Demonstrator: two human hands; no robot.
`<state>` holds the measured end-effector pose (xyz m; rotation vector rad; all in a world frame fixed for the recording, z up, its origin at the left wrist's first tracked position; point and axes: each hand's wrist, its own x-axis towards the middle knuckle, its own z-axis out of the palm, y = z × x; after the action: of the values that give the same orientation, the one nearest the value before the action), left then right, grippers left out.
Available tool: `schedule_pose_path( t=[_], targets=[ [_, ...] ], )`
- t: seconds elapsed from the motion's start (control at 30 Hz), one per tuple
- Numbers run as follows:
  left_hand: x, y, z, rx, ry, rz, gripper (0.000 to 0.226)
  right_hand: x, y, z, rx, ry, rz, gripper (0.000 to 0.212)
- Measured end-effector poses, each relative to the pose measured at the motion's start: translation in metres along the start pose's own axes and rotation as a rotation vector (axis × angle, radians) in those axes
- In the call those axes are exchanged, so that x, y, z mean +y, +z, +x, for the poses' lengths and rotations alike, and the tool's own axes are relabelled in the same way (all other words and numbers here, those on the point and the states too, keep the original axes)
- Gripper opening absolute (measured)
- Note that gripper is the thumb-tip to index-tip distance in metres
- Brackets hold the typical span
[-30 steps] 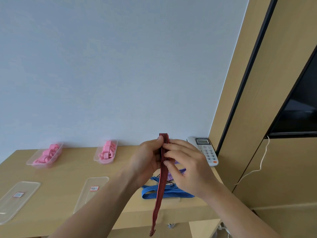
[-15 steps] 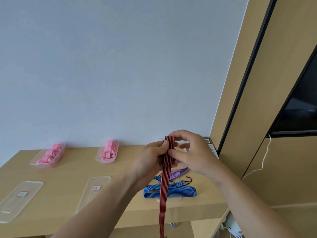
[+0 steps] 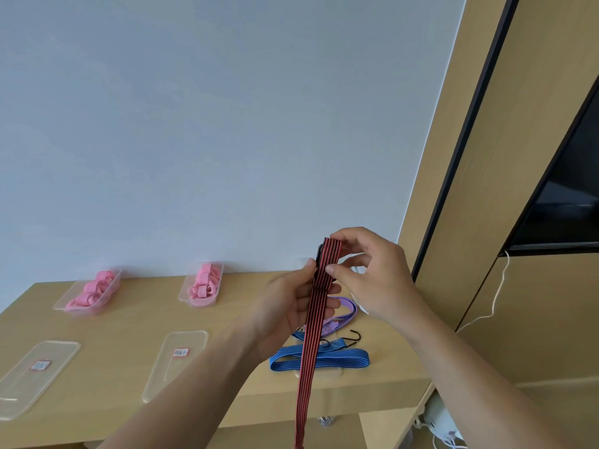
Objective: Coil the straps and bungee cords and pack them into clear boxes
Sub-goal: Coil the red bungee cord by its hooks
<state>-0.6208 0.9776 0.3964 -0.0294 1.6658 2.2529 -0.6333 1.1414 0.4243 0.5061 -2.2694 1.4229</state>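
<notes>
Fingers of our right hand (image 3: 372, 273) have climbed to fold the red cord (image 3: 311, 322) over above the table (image 3: 107, 361), our left hand (image 3: 291, 306) pinching it below, so coiling has begun.

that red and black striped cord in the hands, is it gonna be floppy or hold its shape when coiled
Probably floppy: below the left hand the red-and-black cord hangs straight down past the table edge. The fold at the top stays only because the right hand pinches it, so a released coil may spring open. It looks light, being flat woven band.
</notes>
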Motion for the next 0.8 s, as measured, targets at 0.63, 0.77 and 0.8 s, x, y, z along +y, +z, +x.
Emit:
schedule_pose_path(
  t=[0.63, 0.77, 0.8],
  targets=[
    [0.003, -0.003, 0.001, 0.045, -0.112, 0.033, 0.057, 0.02, 0.024, -0.021, 0.184, -0.469, -0.269, 0.027],
    [0.006, -0.006, 0.003, 0.08, -0.109, -0.004, 0.053, 0.022, 0.024, -0.031, 0.116, -0.455, -0.262, 0.024],
    [0.007, -0.007, 0.004, 0.084, -0.106, -0.016, 0.051, 0.023, 0.025, -0.032, 0.11, -0.457, -0.269, 0.023]
  ],
)
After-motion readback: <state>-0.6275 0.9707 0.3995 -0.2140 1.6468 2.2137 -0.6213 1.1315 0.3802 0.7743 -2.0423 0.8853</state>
